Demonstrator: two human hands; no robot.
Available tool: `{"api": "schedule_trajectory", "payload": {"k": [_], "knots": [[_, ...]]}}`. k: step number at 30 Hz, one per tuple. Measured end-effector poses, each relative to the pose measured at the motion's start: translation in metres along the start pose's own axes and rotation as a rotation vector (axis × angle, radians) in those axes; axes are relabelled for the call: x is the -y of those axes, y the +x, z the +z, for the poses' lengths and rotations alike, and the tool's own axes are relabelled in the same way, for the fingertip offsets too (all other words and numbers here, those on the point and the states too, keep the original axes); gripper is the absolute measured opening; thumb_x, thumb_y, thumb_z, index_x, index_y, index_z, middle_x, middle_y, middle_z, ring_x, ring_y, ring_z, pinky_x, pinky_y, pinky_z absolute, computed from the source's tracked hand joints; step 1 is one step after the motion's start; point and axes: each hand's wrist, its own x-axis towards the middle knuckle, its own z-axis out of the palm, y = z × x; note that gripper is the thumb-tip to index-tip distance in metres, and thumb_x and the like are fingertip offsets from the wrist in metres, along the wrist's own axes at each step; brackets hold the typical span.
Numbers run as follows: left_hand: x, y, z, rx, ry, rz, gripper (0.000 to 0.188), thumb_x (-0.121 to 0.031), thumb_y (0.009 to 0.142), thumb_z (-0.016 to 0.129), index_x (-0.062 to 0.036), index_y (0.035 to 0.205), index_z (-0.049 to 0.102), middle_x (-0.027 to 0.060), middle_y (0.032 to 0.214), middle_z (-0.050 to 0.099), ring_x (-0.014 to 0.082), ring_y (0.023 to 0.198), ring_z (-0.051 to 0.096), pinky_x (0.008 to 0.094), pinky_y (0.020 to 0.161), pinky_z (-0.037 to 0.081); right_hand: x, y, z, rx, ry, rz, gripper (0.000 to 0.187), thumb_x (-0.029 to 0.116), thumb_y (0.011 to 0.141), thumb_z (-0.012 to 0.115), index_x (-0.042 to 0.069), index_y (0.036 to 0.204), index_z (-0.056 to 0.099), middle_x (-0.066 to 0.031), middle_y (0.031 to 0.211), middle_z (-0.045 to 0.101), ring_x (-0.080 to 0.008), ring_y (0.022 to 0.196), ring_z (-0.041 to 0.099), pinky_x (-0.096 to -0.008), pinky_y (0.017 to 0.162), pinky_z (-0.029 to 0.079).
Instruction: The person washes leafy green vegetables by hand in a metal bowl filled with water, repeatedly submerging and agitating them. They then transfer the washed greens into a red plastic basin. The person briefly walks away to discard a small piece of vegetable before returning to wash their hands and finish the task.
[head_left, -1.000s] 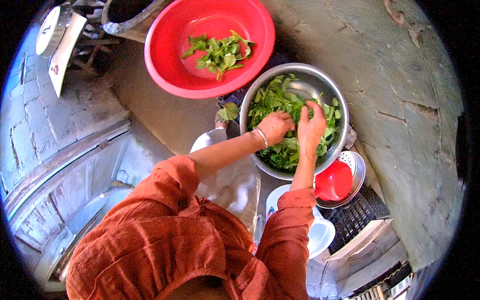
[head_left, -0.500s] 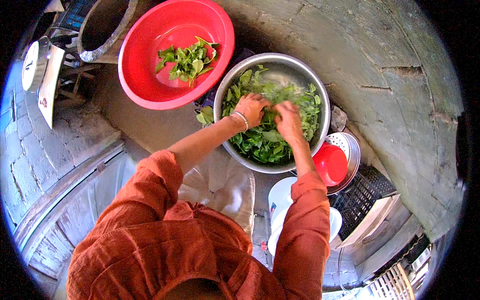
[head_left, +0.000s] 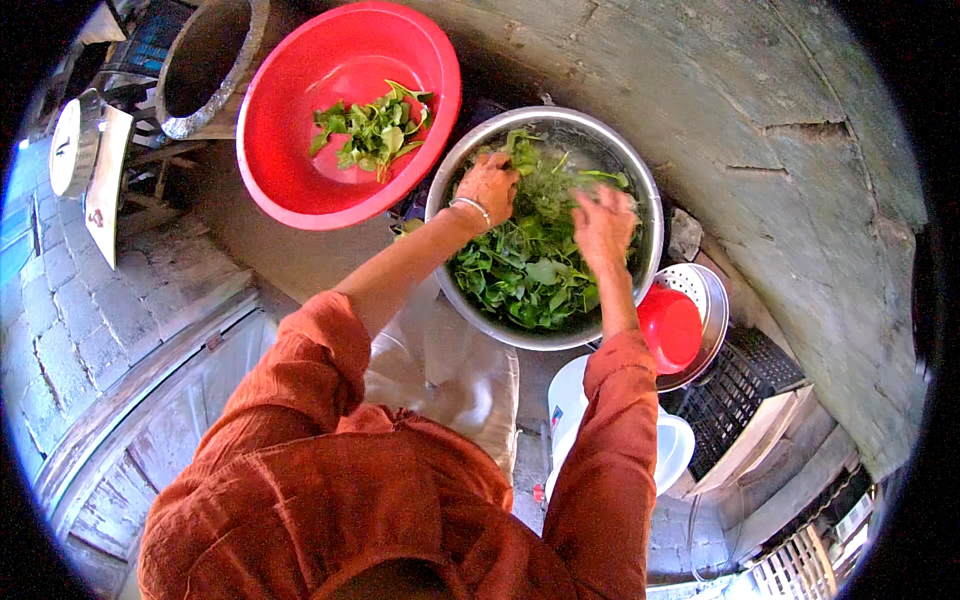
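Observation:
A wide metal basin (head_left: 470, 312) holds water and a heap of leafy greens (head_left: 530, 275). Into its left side reaches my left hand (head_left: 488, 190), a bracelet (head_left: 472, 208) at the wrist; its bent fingers are apart and touch the leaves. My right hand (head_left: 605, 225) is over the right part of the heap, its fingers spread and somewhat blurred. The water near the far side looks stirred. Beyond the basin's left rim, a large red plastic basin (head_left: 270, 165) contains a smaller bunch of greens (head_left: 372, 130).
On the right are a small red bowl (head_left: 670, 328), a metal colander (head_left: 712, 290) and a black plastic crate (head_left: 735, 395). White buckets (head_left: 568, 395) stand beside my right forearm. A rough wall (head_left: 760, 120) curves behind. A round stone-like vessel (head_left: 200, 125) is at far left.
My hands have moved apart within the metal basin, the left one leftward and the right one rightward. The leaves between them have shifted.

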Motion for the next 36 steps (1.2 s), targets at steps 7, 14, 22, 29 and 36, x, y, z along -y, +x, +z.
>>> {"api": "schedule_trajectory", "payload": {"k": [7,14,22,29,36], "knots": [[-0.021,0.002,-0.014,0.259,-0.077,0.079,0.031,-0.012,0.073,0.057,-0.0064,0.103,0.063,0.0176,0.100,0.057,0.0329,0.106,0.052,0.0396,0.094,0.042,0.007,0.002,0.010,0.285,0.180,0.065,0.028,0.004,0.076,0.057,0.009,0.103,0.064,-0.0130,0.098,0.057,-0.0348,0.099,0.052,-0.0436,0.081,0.046],[-0.030,-0.014,-0.029,0.344,-0.002,0.267,0.017,-0.017,0.078,0.055,-0.0044,0.086,0.061,0.0160,0.093,0.060,0.0336,0.090,0.058,0.0444,0.084,0.045,0.033,-0.014,0.002,0.255,0.229,-0.254,0.023,0.022,0.078,0.063,0.008,0.096,0.065,-0.0144,0.106,0.055,-0.0335,0.103,0.050,-0.0443,0.088,0.041],[-0.020,0.001,-0.043,-0.016,-0.058,0.091,0.013,-0.020,0.074,0.057,-0.0083,0.070,0.062,0.0105,0.089,0.061,0.0314,0.089,0.058,0.0439,0.074,0.046,0.010,-0.007,-0.023,0.021,0.471,0.241,0.021,0.023,0.081,0.062,0.012,0.098,0.068,-0.0090,0.111,0.059,-0.0279,0.096,0.058,-0.0371,0.079,0.048],[-0.018,-0.012,-0.002,0.211,-0.375,0.274,0.028,-0.007,0.074,0.052,-0.0028,0.101,0.059,0.0196,0.100,0.059,0.0374,0.093,0.058,0.0427,0.083,0.048,0.020,-0.008,0.012,0.175,0.355,0.089,0.019,0.022,0.081,0.058,0.005,0.088,0.064,-0.0227,0.103,0.058,-0.0369,0.093,0.058,-0.0443,0.084,0.045],[-0.007,-0.018,-0.030,-0.041,-0.301,0.239,0.022,-0.004,0.073,0.057,-0.0099,0.094,0.063,0.0122,0.094,0.060,0.0311,0.095,0.057,0.0400,0.085,0.046,0.009,-0.018,-0.005,-0.013,0.339,0.045,0.022,0.018,0.077,0.065,0.012,0.098,0.066,-0.0148,0.098,0.056,-0.0357,0.096,0.053,-0.0445,0.082,0.043]]}}
